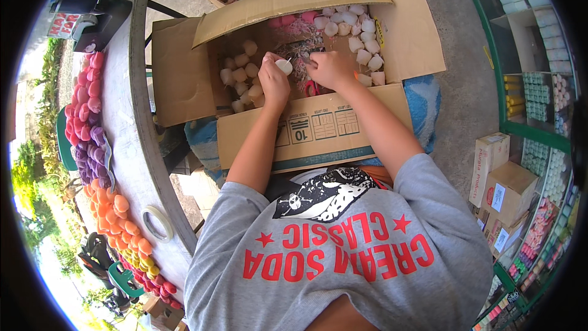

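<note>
White and rounded, a small piece (284, 66) is gripped in the curled fingers of the left hand (274, 81), above the open cardboard box (245, 141). Just beside it, the fingers of the right hand (331, 71) bend inward at a small dark shape (305, 60); the view is too coarse there, so I cannot tell whether they grip it. Below the hands, a red looped handle (312, 88) shows in the box, with pale pink shreds (299, 29) farther back. Off-white rounded pieces (242, 73) cluster inside along the left, and 1 more group (367, 43) lines the right. Blue patterned cloth (422, 107) shows beside the box.

To the left, a long table (138, 147) carries a ring of tape (157, 224) and coloured pieces (110, 208) in red, purple, orange and yellow. To the right, cardboard cartons (514, 193) stand near green-framed shelves (539, 138).
</note>
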Demonstrator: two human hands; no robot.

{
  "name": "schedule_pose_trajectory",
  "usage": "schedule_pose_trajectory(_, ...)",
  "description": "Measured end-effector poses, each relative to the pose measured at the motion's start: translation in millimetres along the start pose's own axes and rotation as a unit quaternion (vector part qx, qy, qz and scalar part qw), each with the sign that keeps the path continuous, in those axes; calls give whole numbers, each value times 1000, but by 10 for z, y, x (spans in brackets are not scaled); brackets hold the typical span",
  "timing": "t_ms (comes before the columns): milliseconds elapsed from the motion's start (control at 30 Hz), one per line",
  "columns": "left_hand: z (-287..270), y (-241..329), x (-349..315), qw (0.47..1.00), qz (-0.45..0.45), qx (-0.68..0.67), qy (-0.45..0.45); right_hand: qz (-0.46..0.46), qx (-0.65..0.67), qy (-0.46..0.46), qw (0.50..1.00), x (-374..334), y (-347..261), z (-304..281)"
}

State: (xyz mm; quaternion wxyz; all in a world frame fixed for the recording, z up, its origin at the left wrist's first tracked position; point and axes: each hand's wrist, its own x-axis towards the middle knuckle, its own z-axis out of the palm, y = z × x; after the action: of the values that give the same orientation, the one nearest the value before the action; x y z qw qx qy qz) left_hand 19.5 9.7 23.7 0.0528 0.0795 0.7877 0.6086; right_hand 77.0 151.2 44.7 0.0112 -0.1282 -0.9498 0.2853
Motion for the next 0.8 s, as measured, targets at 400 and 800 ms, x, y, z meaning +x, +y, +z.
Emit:
schedule_pose_trajectory(400,62,58,-39,986,132,95,-18,-69,-6,-32,997,-7,45,189)
schedule_pose_trajectory(800,24,15,-1,992,109,32,45,27,18,34,999,50,145,158)
